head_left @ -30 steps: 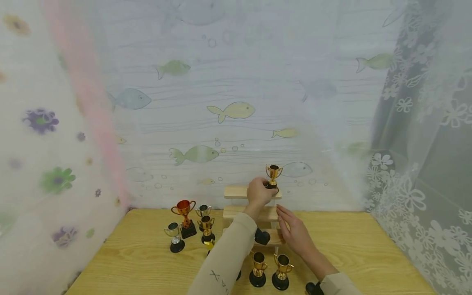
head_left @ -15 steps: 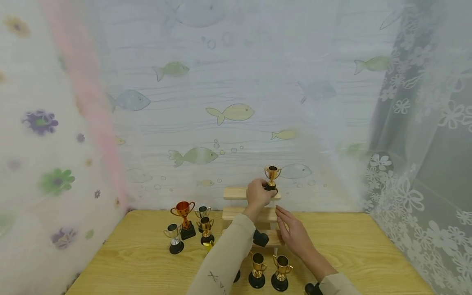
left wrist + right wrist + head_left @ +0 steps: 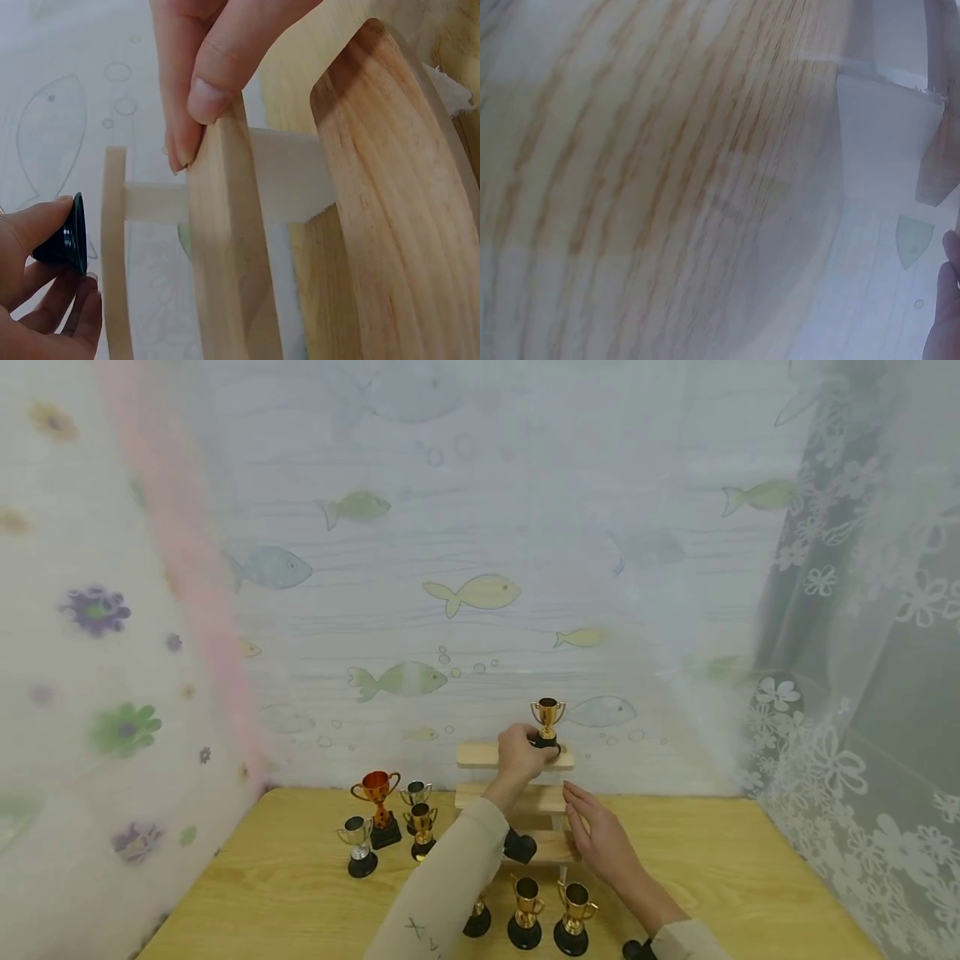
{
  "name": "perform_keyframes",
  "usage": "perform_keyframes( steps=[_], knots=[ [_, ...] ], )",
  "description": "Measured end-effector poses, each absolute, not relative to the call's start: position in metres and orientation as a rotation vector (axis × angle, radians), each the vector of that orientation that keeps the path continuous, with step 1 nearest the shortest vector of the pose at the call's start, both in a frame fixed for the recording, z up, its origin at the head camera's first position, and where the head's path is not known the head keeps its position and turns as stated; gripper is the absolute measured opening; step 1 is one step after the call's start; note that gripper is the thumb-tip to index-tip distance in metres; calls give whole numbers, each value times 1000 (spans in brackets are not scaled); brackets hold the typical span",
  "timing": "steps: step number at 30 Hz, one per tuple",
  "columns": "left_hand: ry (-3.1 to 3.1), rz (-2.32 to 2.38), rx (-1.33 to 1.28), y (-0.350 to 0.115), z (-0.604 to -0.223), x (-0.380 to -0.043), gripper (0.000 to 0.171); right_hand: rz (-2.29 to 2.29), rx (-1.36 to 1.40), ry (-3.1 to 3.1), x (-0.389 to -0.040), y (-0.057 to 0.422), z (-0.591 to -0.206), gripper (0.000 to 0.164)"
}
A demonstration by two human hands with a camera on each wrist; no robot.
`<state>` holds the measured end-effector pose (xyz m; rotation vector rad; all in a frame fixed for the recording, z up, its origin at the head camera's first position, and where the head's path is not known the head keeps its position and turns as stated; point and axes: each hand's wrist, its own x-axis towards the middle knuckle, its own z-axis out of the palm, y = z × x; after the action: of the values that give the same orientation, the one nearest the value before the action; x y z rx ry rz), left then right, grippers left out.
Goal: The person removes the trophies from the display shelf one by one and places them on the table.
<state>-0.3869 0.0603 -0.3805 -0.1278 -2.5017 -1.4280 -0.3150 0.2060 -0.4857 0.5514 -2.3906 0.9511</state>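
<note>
A small gold trophy cup point(image 3: 547, 717) with two handles stands upright in my left hand point(image 3: 522, 752). Thumb and fingers pinch its black base point(image 3: 71, 236), and the left wrist view shows a narrow gap between that base and the top shelf point(image 3: 115, 292). The tiered wooden stand point(image 3: 477, 755) has pale spacers between its boards. My right hand point(image 3: 600, 837) lies against the right end of the second shelf point(image 3: 229, 247), its fingers straight and the thumb on the front edge. Only fingertips of it show at the right wrist view's edge.
Left of the stand are a red-orange trophy point(image 3: 381, 814), two silver ones point(image 3: 357, 847) and a gold one point(image 3: 422, 831). Several gold trophies point(image 3: 527, 910) stand in front, one partly behind my left sleeve point(image 3: 450, 885). A patterned curtain point(image 3: 480, 527) hangs behind the table point(image 3: 705, 868).
My left hand has shifted the gold trophy slightly leftward over the top shelf. The left forearm swung a little left, covering a yellow piece on the table. My right hand stayed put.
</note>
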Motion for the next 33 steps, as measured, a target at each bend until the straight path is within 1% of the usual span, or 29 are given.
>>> perform_keyframes(
  steps=[17, 24, 33],
  knots=[
    [-2521, -1438, -231, 31, -369, -369, 23, 952, 539, -2404, -311, 205, -486, 39],
    [-2497, -1446, -327, 16, -363, -361, 19, 935, 545, -2392, -313, 205, -487, 38],
    [-2518, -1399, -377, -5, -353, -353, 22, 926, 573, -2379, -314, 206, -485, 38]
  ],
)
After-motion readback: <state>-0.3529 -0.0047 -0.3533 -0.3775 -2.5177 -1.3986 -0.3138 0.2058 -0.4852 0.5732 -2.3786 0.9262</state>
